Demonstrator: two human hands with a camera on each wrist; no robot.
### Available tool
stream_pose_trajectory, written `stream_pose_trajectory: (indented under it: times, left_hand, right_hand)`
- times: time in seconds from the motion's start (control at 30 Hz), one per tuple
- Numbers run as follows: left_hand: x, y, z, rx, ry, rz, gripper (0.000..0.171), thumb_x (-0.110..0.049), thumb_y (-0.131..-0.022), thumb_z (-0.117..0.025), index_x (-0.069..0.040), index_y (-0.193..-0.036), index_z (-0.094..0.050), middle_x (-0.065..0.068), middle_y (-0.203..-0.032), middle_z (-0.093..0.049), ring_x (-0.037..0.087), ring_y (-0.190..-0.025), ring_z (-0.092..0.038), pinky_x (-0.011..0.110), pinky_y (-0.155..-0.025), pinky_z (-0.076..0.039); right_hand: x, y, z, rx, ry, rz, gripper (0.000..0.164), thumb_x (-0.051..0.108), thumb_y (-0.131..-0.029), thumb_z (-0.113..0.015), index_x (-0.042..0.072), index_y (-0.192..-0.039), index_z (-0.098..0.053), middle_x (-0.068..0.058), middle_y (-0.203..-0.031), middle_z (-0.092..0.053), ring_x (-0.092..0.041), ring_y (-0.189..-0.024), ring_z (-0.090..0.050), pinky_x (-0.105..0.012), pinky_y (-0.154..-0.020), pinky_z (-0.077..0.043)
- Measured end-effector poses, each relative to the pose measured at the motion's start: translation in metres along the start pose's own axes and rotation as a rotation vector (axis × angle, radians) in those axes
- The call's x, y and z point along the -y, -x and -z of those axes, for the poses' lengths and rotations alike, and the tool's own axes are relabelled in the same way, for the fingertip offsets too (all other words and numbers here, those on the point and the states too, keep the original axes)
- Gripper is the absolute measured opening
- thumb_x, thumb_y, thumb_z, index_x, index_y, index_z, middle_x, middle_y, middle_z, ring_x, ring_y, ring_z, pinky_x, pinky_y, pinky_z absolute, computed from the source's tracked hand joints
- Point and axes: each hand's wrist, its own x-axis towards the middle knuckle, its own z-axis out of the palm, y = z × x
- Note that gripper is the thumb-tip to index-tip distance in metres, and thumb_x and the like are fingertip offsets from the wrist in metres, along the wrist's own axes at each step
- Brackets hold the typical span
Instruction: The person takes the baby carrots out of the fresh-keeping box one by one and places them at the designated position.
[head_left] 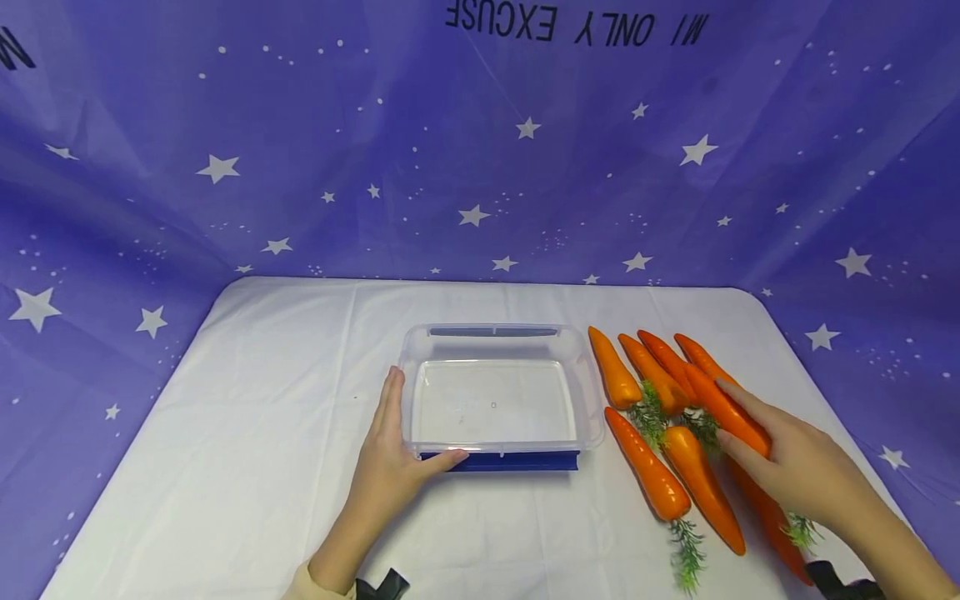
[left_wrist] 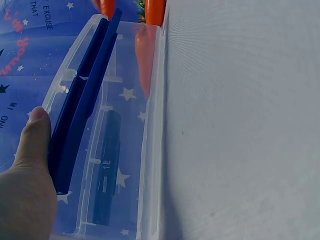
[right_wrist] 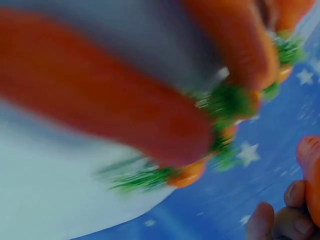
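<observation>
A clear plastic container (head_left: 495,400) stands on the white cloth, with a dark blue latch (head_left: 517,461) along its near side. My left hand (head_left: 390,467) rests against its near-left corner: straight fingers touch the left wall and the thumb lies over the front rim. In the left wrist view the thumb (left_wrist: 32,142) sits beside the blue latch. My right hand (head_left: 802,462) grips an orange carrot (head_left: 723,408) between thumb and fingers, above the other carrots. The right wrist view shows part of this carrot (right_wrist: 315,190) with fingertips around it.
Several more carrots with green tops lie right of the container, including one close to its wall (head_left: 615,371) and one nearer the front (head_left: 648,467). A purple star-patterned curtain (head_left: 420,167) rises behind and beside the white-covered table (head_left: 247,433).
</observation>
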Motion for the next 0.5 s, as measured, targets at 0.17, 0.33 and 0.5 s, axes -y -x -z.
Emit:
stream_pose_trajectory:
  times: [0.17, 0.33, 0.5]
  left_hand:
    - [0.0, 0.0, 0.001, -0.006, 0.0, 0.003, 0.134, -0.067, -0.06, -0.085, -0.018, -0.161, -0.011, 0.006, -0.167, -0.017, 0.024, -0.152, -0.023, 0.052, -0.119, -0.03]
    - [-0.001, 0.001, 0.001, -0.012, -0.01, 0.005, 0.134, -0.068, -0.06, -0.084, -0.018, -0.161, -0.012, 0.004, -0.167, -0.017, 0.025, -0.152, -0.024, 0.053, -0.119, -0.031]
    - [-0.002, 0.001, -0.001, -0.02, -0.013, 0.003, 0.133, -0.068, -0.061, -0.084, -0.017, -0.161, -0.011, 0.005, -0.167, -0.017, 0.026, -0.152, -0.023, 0.054, -0.119, -0.031]
  right_hand:
    - [-0.032, 0.01, -0.008, 0.043, 0.006, -0.06, 0.08, 0.058, -0.097, -0.052, 0.03, -0.161, -0.013, -0.015, -0.097, -0.063, -0.019, -0.065, -0.048, -0.032, -0.051, -0.036]
    - [-0.058, 0.016, -0.016, 0.077, -0.012, -0.093, 0.08, 0.056, -0.099, -0.049, 0.024, -0.161, -0.01, -0.017, -0.099, -0.063, -0.02, -0.064, -0.049, -0.033, -0.051, -0.037]
    - [-0.075, 0.021, -0.02, 0.112, -0.032, -0.137, 0.08, 0.056, -0.101, -0.044, 0.022, -0.161, -0.004, -0.012, -0.09, -0.059, -0.02, -0.062, -0.046, -0.033, -0.049, -0.036]
